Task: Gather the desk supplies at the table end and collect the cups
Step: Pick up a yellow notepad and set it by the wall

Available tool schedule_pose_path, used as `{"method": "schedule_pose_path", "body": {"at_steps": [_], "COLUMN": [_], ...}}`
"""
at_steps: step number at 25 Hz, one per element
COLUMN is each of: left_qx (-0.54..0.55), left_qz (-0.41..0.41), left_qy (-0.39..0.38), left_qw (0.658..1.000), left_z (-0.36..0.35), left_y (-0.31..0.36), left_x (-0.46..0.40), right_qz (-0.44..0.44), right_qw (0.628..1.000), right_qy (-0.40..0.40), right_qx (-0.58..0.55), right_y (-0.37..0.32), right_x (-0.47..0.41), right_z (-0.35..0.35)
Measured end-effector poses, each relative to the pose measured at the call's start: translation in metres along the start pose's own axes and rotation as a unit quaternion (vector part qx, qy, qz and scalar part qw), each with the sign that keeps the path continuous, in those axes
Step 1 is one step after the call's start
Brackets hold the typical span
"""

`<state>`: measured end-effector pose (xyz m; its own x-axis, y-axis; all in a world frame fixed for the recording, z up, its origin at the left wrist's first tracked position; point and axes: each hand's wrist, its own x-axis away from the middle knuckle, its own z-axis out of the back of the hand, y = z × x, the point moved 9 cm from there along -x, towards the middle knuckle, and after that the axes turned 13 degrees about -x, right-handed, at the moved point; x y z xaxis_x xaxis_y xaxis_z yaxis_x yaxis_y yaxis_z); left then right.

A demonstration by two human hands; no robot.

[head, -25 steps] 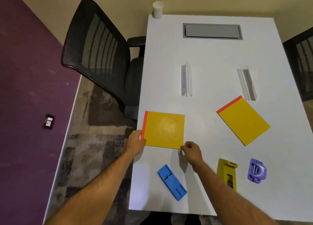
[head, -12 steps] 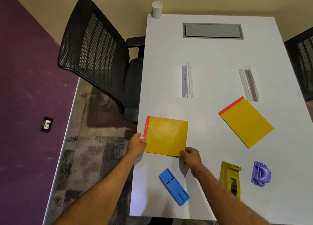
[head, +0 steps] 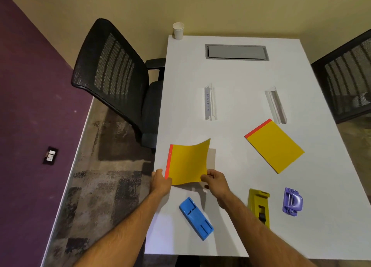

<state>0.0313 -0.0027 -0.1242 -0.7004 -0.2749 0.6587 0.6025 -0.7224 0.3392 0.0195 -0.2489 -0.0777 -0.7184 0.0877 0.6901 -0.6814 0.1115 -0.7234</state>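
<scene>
White surface (head: 251,76) beside a purple wall, supplies scattered, paper cup (head: 178,30) upright at the far left corner, contents not visible.

Near pad (head: 187,162) lifted at the near left edge, far corner curling up; left hand (head: 160,181) gripping its red spine, right hand (head: 215,179) with fingers pinching the near right corner. Second pad (head: 275,146) flat further right. Blue holder (head: 195,218), yellow dispenser (head: 259,206) and purple punch (head: 292,201) along the near end. Two clear name stands mid-surface, left one (head: 209,104) reading roughly "LABRADOR", right one (head: 275,105) unreadable.
</scene>
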Motion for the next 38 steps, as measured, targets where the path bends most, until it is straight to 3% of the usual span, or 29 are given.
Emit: {"method": "schedule_pose_path", "body": {"at_steps": [7, 15, 23, 29, 38], "left_qx": [0.011, 0.031, 0.099, 0.123, 0.190], "left_qz": [0.009, -0.005, 0.018, -0.030, -0.149], "left_qy": [0.030, 0.047, 0.031, 0.021, -0.003], "left_qw": [0.999, 0.998, 0.994, 0.992, 0.971], "left_z": [-0.011, -0.008, -0.007, 0.007, 0.033], "left_y": [-0.002, 0.003, -0.001, 0.023, 0.048], "left_x": [-0.004, -0.006, -0.018, 0.009, 0.127], "right_qz": [-0.019, 0.008, -0.077, -0.041, 0.033], "right_qw": [0.992, 0.975, 0.986, 0.991, 0.994], "right_qy": [0.087, 0.157, 0.119, 0.105, 0.101], "right_qx": [0.085, 0.154, 0.093, 0.072, -0.022], "right_y": [0.042, 0.032, 0.051, 0.034, -0.013], "right_x": [-0.017, -0.028, -0.039, -0.015, 0.093], "right_z": [0.046, 0.048, 0.042, 0.050, 0.133]}}
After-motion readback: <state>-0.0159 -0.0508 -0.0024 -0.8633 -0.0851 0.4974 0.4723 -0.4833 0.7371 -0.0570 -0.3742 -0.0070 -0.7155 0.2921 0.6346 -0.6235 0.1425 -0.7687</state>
